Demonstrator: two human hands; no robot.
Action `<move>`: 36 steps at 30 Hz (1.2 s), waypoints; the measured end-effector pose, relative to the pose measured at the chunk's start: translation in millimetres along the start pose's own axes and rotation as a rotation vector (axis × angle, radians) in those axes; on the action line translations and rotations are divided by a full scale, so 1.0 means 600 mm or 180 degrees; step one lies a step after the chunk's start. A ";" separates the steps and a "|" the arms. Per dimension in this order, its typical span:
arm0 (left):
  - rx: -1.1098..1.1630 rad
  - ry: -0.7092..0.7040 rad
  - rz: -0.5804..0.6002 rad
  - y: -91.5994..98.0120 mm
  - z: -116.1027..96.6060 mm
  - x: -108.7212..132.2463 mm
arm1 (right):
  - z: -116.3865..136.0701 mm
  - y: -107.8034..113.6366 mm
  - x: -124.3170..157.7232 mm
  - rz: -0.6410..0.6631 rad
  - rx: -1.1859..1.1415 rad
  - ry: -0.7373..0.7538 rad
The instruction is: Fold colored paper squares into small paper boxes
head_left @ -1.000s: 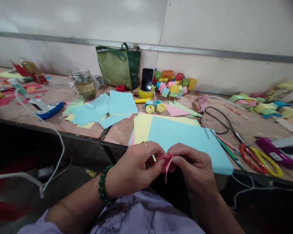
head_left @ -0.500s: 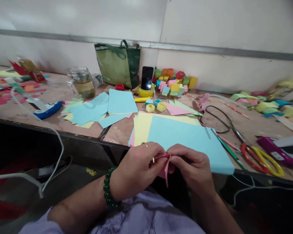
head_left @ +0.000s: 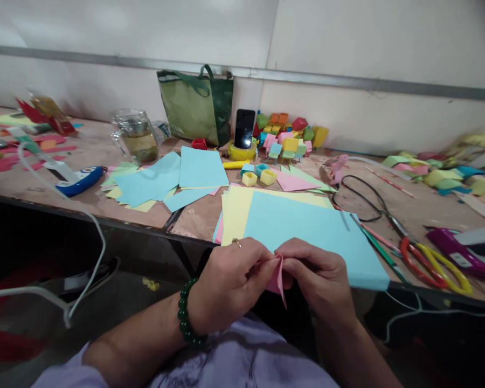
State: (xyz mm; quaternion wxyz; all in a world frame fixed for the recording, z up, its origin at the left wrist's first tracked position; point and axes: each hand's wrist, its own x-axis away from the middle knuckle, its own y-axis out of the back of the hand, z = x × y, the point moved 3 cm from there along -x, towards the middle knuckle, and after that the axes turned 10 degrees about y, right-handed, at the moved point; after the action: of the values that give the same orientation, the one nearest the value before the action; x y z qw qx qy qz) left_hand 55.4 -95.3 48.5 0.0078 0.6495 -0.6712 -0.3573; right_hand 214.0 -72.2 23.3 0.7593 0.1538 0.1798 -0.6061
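A small folded piece of pink paper (head_left: 277, 283) is pinched between my two hands, just off the table's front edge. My left hand (head_left: 236, 283), with a ring and a green bead bracelet (head_left: 188, 312) at the wrist, grips the paper from the left between thumb and fingers. From the right, my right hand (head_left: 317, 275) pinches its upper fold. One pink flap hangs down to a point below the fingertips. My fingers hide most of the folded part. Right behind the hands lies a stack of large blue sheets (head_left: 299, 215), with yellow and pink ones beneath.
Scissors (head_left: 424, 264), pencils and a purple glue gun (head_left: 464, 250) lie at right. Small folded yellow and blue paper boxes (head_left: 268, 177) sit behind the stack. Farther back are a phone (head_left: 244, 128), a green bag (head_left: 194, 108) and a glass mug (head_left: 135, 137). A blue glue gun (head_left: 81, 180) is left.
My left hand has shifted slightly right, closer to my right fingertips. Less of the pink fold shows between the hands now, and its hanging tip has swung a little right.
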 end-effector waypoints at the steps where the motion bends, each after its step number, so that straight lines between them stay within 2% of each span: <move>1: 0.0010 -0.0017 -0.0009 0.000 0.001 0.001 | 0.000 0.000 0.000 -0.0008 0.0001 -0.0015; 7: 0.0016 -0.0070 -0.0071 -0.002 0.002 0.005 | 0.002 -0.003 -0.001 0.0016 -0.0015 -0.0013; 14: 0.0521 0.0304 -0.0034 -0.004 0.004 -0.003 | 0.008 -0.004 0.000 -0.0086 0.0059 0.0014; 20: 0.1210 0.0808 0.0500 -0.006 0.002 0.001 | 0.006 -0.001 0.002 -0.0240 0.0212 0.0013; 23: 0.1274 0.0948 0.0496 -0.007 0.002 0.002 | 0.003 -0.002 0.003 -0.0264 0.0035 -0.0029; 30: 0.1032 0.0742 0.0333 -0.001 0.006 0.001 | 0.003 -0.005 0.005 -0.0270 -0.0129 -0.0077; 36: 0.0746 0.0635 0.0164 0.011 0.004 -0.005 | 0.005 -0.004 0.005 -0.0072 -0.0166 0.0051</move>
State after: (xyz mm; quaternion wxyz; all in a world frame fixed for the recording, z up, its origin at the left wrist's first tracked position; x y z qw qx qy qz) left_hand 49.0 -92.2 50.9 0.0077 0.6607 -0.7206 -0.2099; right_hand 212.8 -76.6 24.9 0.7548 0.1368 0.2034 -0.6085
